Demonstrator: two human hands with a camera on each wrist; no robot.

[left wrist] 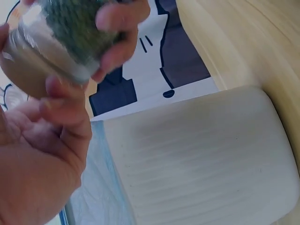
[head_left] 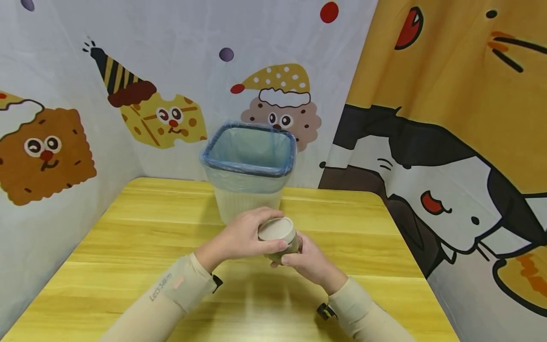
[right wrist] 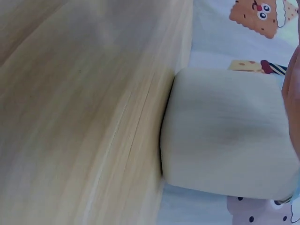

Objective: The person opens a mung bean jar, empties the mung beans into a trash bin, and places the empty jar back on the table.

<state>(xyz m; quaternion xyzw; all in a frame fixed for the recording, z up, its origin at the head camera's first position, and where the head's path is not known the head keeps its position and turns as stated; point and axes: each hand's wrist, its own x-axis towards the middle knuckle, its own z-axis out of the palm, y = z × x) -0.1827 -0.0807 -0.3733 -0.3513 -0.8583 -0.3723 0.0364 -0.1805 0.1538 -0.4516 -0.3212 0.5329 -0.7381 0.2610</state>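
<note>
Both hands hold a small clear jar [head_left: 291, 249] with a pale beige lid [head_left: 277, 229], above the table in front of a bin. My left hand [head_left: 245, 235] grips the lid, its thumb along the near side and its fingers round the far side. Around the jar's body curl the fingers of my right hand [head_left: 311, 261], from the right. Green dried flakes [left wrist: 77, 28] show through the jar's wall in the left wrist view. In the right wrist view only a sliver of a hand [right wrist: 293, 101] shows at the right edge; the jar is out of sight there.
A white waste bin [head_left: 248, 202] stands at the table's back, just beyond the hands, its rim lined with a bluish plastic bag [head_left: 248, 171]. The wood-grain table [head_left: 128, 266] reaches back to a cartoon-printed cloth [head_left: 179, 47]. Dark straps show at both sleeves.
</note>
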